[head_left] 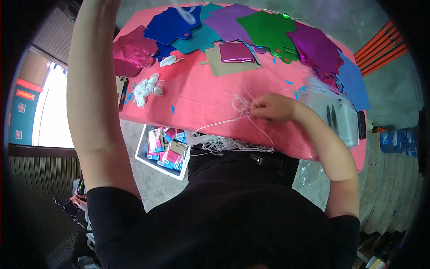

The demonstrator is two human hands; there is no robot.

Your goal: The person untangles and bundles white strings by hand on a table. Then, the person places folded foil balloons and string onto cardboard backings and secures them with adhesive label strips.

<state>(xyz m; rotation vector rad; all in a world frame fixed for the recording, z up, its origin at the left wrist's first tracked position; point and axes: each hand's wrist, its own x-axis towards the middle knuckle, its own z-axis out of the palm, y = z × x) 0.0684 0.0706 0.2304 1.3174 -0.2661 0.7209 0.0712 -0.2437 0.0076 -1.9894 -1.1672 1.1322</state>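
My right hand [268, 107] is closed on white string [242, 106] above the pink cloth [197, 98], with loops spreading to its left. My left arm reaches up past the top edge of the view, and its hand is out of sight. More white string [219, 144] lies in a loose heap at the table's near edge, by my lap. A tangled white bundle [147, 89] rests on the cloth at the left, and a smaller white bundle [170, 60] is above it. A folded shiny magenta piece [236, 52] lies on a tan sheet [215, 64].
Shiny foil shapes in blue [170, 27], green [268, 31] and purple [316, 49] line the far edge. A clear plastic bin [342, 119] stands at the right. Below the table's left side, a white box [139, 152] holds packaged items. Orange poles [380, 49] are at upper right.
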